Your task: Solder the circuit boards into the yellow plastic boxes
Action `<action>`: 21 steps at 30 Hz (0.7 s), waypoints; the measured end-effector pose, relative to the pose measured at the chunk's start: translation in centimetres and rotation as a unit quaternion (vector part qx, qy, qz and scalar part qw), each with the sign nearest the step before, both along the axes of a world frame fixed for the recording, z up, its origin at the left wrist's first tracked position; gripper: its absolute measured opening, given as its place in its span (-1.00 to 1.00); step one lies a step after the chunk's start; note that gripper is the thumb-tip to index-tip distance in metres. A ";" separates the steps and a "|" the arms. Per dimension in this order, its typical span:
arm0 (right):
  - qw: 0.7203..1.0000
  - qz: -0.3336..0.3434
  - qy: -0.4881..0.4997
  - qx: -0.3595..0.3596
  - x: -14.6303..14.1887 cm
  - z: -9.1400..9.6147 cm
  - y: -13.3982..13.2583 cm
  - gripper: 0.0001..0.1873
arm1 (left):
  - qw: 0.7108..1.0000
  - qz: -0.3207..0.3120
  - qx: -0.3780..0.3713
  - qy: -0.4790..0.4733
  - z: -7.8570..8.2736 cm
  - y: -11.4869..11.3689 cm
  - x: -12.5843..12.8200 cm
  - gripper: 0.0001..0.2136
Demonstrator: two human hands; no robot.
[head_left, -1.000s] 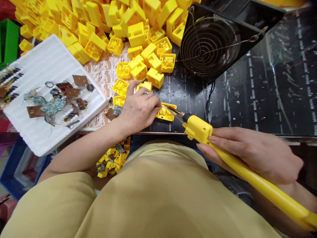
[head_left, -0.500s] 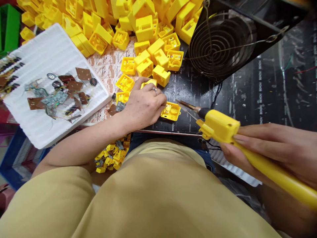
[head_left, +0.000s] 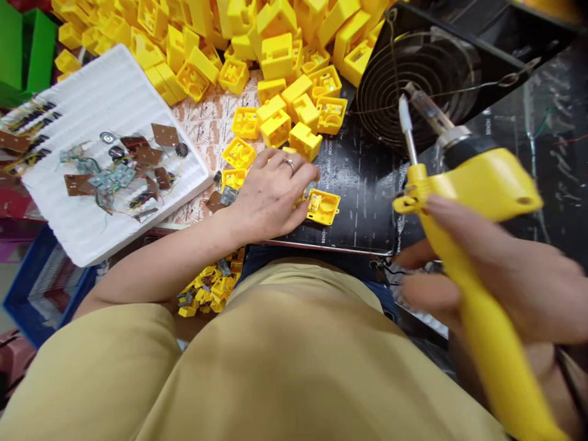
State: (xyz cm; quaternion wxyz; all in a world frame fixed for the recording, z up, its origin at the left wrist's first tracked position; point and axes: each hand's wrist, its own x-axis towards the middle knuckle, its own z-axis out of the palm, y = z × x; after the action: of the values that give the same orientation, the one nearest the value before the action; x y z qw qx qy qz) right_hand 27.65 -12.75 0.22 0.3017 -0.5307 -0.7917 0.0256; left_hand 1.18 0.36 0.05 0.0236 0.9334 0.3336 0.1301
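My left hand (head_left: pixel 275 193) rests low over the black bench, fingers curled, with a ring on one finger. Its thumb and forefinger are at the left edge of a small open yellow plastic case (head_left: pixel 323 206), which lies with its perforated inside facing up. The palm hides what is under it. In my right hand (head_left: pixel 500 275) is a yellow soldering gun (head_left: pixel 482 184), held by its long handle. Its metal tip and thin feed tube point up and away, in front of the fan. This hand is slightly blurred.
A black fan (head_left: pixel 413 86) with a wire guard stands at the back right. Yellow cases (head_left: pixel 275 55) are piled at the back. A white foam board (head_left: pixel 87 233) at left carries circuit boards, speakers and wires. A blue crate (head_left: pixel 27 294) stands below it.
My right hand has swung the soldering gun from beside the open case up and right, turning its tip toward the fan. My left hand stays by the case, its fingers slightly shifted.
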 end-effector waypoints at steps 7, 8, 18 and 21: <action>0.989 0.101 -0.039 0.097 -1.6 -3.0 4.4 -0.70 | 0.998 0.010 0.033 -0.048 0.9 0.3 -7.8 -0.50; 0.991 0.106 -0.029 0.083 -1.8 -3.5 4.8 -0.62 | 0.999 0.006 0.028 -0.016 0.2 -0.1 -8.4 -0.43; 0.982 0.168 0.081 0.014 -5.4 -6.3 5.1 -0.60 | 0.993 -0.035 0.103 0.045 -2.6 -5.1 -7.8 -0.41; 0.972 0.217 0.090 -0.005 -8.2 -6.3 4.4 -0.64 | 0.991 -0.088 0.084 0.062 0.0 -6.3 -10.0 -0.54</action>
State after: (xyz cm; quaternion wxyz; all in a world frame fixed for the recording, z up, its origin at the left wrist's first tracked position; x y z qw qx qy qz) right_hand 19.41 -8.33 -6.06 0.3563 -0.3435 -0.8574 0.1414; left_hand -8.79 -5.90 0.06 -0.0638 0.9641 0.2389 0.0971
